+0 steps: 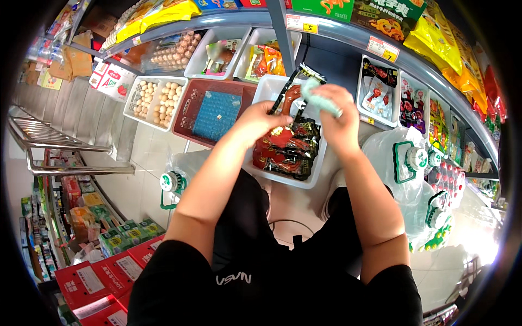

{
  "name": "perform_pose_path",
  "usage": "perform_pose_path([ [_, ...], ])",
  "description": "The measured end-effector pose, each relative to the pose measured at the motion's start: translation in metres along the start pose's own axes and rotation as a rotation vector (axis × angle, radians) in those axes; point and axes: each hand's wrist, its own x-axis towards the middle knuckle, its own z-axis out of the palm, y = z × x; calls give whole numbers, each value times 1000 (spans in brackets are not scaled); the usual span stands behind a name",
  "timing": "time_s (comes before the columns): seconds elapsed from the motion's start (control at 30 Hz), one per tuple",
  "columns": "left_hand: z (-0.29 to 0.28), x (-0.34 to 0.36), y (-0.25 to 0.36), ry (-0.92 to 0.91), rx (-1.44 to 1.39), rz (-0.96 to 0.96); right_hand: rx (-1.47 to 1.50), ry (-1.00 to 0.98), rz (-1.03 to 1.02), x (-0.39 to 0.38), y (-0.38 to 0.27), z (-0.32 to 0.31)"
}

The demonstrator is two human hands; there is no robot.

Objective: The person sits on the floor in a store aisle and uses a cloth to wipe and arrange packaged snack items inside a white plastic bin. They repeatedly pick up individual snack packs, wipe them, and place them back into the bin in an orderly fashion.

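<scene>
My left hand (261, 124) grips a dark snack packet (293, 98) with a reddish-brown picture, held above a white plastic tub (312, 176). My right hand (341, 114) holds a pale green cloth (318, 96) against the upper part of that packet. Several black and red packets (288, 156) lie stacked in the tub between my forearms.
A red-brown crate (186, 116) with a blue tray and a tray of eggs (149, 106) are left. Water jugs (410, 168) stand right. Shelves (348, 24) of snacks run above. A metal rail (81, 168) and red boxes (103, 282) are at far left.
</scene>
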Motion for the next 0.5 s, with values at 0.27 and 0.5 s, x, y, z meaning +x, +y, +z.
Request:
perform_pose_path([
  [0.27, 35, -71, -7, 49, -179, 138, -111, -350, -293, -24, -61, -3],
  [0.5, 44, -39, -43, 129, -72, 394, -406, -204, -289, -5, -37, -4],
])
